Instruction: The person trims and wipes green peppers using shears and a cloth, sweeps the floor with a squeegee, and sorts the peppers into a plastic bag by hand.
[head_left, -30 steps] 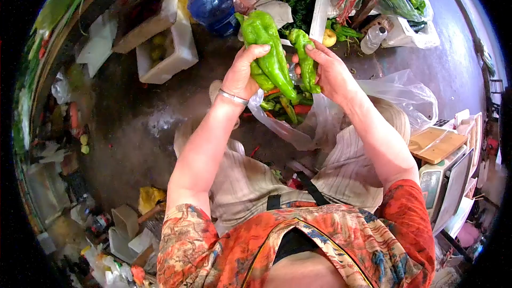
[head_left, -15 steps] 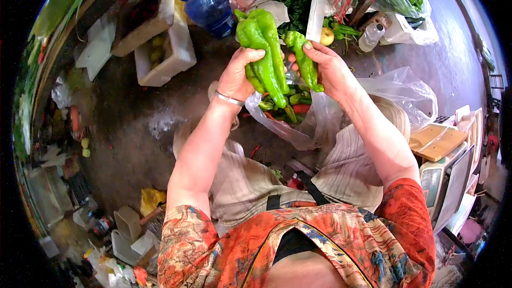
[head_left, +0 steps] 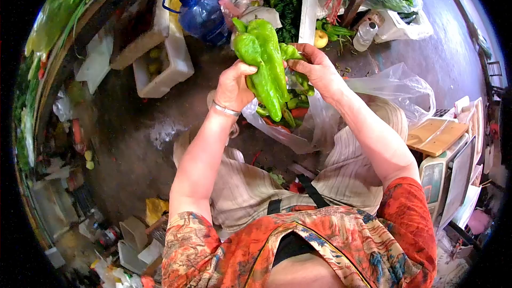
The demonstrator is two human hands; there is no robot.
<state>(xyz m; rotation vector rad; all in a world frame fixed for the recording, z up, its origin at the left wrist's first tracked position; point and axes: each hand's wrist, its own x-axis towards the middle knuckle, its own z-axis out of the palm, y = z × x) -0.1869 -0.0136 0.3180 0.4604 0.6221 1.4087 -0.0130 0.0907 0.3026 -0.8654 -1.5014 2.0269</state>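
Several long green peppers (head_left: pixel 265 58) are bunched in my left hand (head_left: pixel 236 86), the thumb lying across them and the tips pointing down. My right hand (head_left: pixel 319 72) is closed around another green pepper (head_left: pixel 289 52), partly hidden by the fingers and right beside the bunch. Below both hands, an open clear plastic bag (head_left: pixel 304 143) hangs between my knees. Green peppers and some red ones (head_left: pixel 298 112) show inside it.
A blue water jug (head_left: pixel 205 18) and a white foam box (head_left: pixel 184 58) stand ahead to the left. Dark leafy greens (head_left: pixel 281 2) fill a box at the top. A clear bottle (head_left: pixel 366 35) is at the right, with a scale (head_left: pixel 431 181) topped by a wooden board (head_left: pixel 437 134) nearer me.
My right hand has moved left and slightly up, bringing its pepper against the bunch. The pepper has turned and is now more covered by my fingers. The bunch has shifted a little.
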